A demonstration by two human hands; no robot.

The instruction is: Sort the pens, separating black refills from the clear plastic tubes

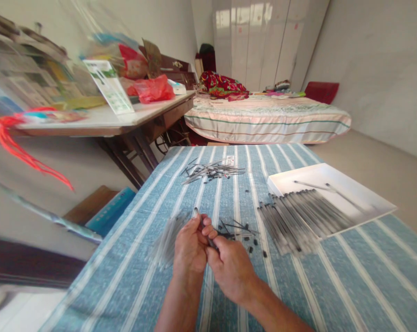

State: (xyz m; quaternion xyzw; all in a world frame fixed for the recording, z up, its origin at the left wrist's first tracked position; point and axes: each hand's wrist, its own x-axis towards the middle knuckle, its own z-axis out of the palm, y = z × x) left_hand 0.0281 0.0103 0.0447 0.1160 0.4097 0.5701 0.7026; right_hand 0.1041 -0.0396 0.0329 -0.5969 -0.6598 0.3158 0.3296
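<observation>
Clear tubes (pixel 170 240) lie in a loose pile on the striped tabletop (pixel 122 263), just left of the left hand (pixel 191 240), whose grip is closed on a dark pen (pixel 208 230), held at a slant over the cloth. The right hand (pixel 231 265) grasps the pen's lower end, the two hands close together. Beyond them lies a heap of thin refills (pixel 211 171); at right, black caps (pixel 251 249) dot the cloth, and rows of pens (pixel 294 221) lie partly in a white tray (pixel 333 180).

passable over bare cloth (pixel 354 286), lower right of frame; blocked right of centre by pens (pixel 294 219) and white tray (pixel 357 186).
</observation>
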